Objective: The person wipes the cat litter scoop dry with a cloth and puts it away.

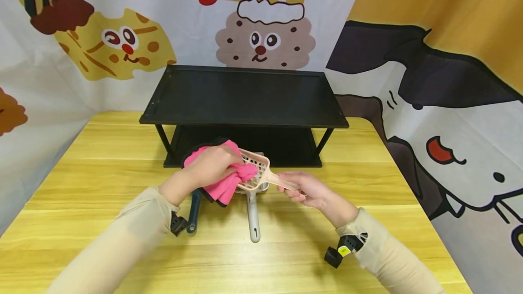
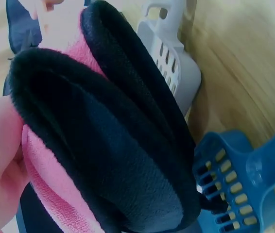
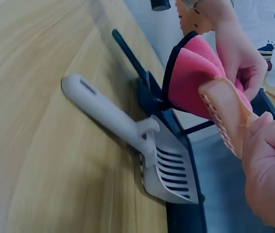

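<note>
My left hand (image 1: 212, 164) grips a pink cloth with a black border and dark reverse (image 1: 222, 189), bunched against the slotted basket of a peach litter scoop (image 1: 267, 175). The scoop's handle is in my right hand (image 1: 308, 188), fingers wrapped around it, and the basket is raised above the table. Beneath, a grey litter scoop (image 3: 103, 111) lies with its handle toward me. A blue litter scoop (image 2: 268, 167) lies to its left, its basket partly covered by the hanging cloth in the left wrist view. The cloth hides part of the peach basket.
A black two-tier shelf (image 1: 245, 96) stands at the back of the wooden table (image 1: 102, 171), close behind both hands. A cartoon-printed curtain (image 1: 184, 26) hangs behind and beside the table. Both forearms wear strapped devices over beige sleeves.
</note>
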`<state>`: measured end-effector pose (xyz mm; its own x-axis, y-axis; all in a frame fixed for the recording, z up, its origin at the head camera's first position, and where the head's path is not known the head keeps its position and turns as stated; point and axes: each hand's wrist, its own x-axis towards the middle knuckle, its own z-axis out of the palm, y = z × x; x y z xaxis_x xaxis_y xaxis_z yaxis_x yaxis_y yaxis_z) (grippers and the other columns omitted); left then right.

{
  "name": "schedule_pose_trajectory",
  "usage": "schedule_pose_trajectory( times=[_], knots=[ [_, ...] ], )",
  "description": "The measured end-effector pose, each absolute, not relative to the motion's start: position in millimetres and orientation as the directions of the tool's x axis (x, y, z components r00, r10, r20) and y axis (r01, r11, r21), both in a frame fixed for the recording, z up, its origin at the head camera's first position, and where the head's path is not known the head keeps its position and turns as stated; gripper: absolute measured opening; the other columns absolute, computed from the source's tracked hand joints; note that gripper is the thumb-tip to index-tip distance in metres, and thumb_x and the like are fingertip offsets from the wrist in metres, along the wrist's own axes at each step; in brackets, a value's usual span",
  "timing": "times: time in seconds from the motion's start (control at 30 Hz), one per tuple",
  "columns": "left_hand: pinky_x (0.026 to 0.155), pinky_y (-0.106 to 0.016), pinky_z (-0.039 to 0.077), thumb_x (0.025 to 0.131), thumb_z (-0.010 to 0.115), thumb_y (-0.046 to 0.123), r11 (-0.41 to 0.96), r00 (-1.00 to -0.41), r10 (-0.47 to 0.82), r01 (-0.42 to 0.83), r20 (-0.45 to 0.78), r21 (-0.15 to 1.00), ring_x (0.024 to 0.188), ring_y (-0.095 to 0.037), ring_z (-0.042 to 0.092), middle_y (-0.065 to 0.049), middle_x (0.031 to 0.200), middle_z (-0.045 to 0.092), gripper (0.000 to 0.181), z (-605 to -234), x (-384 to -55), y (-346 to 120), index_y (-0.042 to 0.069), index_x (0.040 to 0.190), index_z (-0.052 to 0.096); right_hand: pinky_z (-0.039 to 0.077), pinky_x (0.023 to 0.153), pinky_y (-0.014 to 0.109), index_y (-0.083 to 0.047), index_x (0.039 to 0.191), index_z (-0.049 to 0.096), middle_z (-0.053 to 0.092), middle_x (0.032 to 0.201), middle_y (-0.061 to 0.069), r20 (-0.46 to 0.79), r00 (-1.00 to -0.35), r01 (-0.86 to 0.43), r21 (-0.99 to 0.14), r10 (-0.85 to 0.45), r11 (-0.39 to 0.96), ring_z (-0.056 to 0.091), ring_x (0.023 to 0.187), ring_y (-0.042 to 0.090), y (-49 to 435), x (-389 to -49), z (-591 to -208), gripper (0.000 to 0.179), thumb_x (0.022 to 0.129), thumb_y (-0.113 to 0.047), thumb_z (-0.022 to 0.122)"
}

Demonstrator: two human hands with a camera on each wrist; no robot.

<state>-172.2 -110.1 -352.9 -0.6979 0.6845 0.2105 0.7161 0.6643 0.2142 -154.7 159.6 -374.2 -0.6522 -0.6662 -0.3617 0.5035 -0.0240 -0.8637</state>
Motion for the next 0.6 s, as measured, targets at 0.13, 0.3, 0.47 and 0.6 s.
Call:
schedule_pose_trajectory(
  times=[0.13,0.3,0.47,0.6],
  knots=[
    [0.081,-0.034,0.053,0.079,0.072,0.008,0.692,-0.725,0.643,0.688,0.245,0.217,0.087,-0.018,0.063,-0.004,0.094,0.071,0.022,-349.5,-172.6,-119.1,0.012,0.100,0.073,0.027,0.039,0.011,0.000,0.103,0.052,0.057,0.068,-0.005,-0.357,-0.686,0.438,-0.898,-0.634,0.031,0.035,0.043,-0.001,163.5,-152.8,-373.6,0.023,0.101,-0.013,0.034],
    [0.078,-0.035,0.053,0.076,0.074,0.005,0.703,-0.735,0.592,0.672,0.331,0.233,0.085,-0.019,0.062,-0.004,0.091,0.070,0.022,-345.5,-176.8,-127.3,0.010,0.098,0.073,0.026,0.039,0.013,0.003,0.102,0.052,0.056,0.064,-0.006,-0.372,-0.710,0.390,-0.915,-0.598,0.106,0.035,0.041,-0.001,166.8,-149.4,-375.8,0.022,0.099,-0.013,0.037],
    [0.076,-0.032,0.052,0.078,0.073,0.009,0.667,-0.720,0.614,0.693,0.325,0.274,0.079,-0.015,0.061,-0.002,0.090,0.071,0.019,-341.1,-178.1,-108.9,0.012,0.097,0.073,0.025,0.039,0.013,0.002,0.101,0.051,0.055,0.064,-0.006,-0.400,-0.714,0.387,-0.909,-0.574,0.152,0.034,0.042,0.000,159.5,-150.3,-378.0,0.020,0.099,-0.014,0.039],
    [0.072,-0.029,0.051,0.080,0.071,0.013,0.637,-0.698,0.664,0.715,0.266,0.286,0.074,-0.013,0.057,-0.002,0.090,0.071,0.019,-345.5,-178.6,-86.7,0.011,0.099,0.072,0.026,0.040,0.014,0.001,0.101,0.050,0.054,0.066,-0.004,-0.404,-0.714,0.357,-0.913,-0.571,0.199,0.035,0.043,0.001,147.9,-149.8,-376.2,0.022,0.100,-0.017,0.038]
  ],
)
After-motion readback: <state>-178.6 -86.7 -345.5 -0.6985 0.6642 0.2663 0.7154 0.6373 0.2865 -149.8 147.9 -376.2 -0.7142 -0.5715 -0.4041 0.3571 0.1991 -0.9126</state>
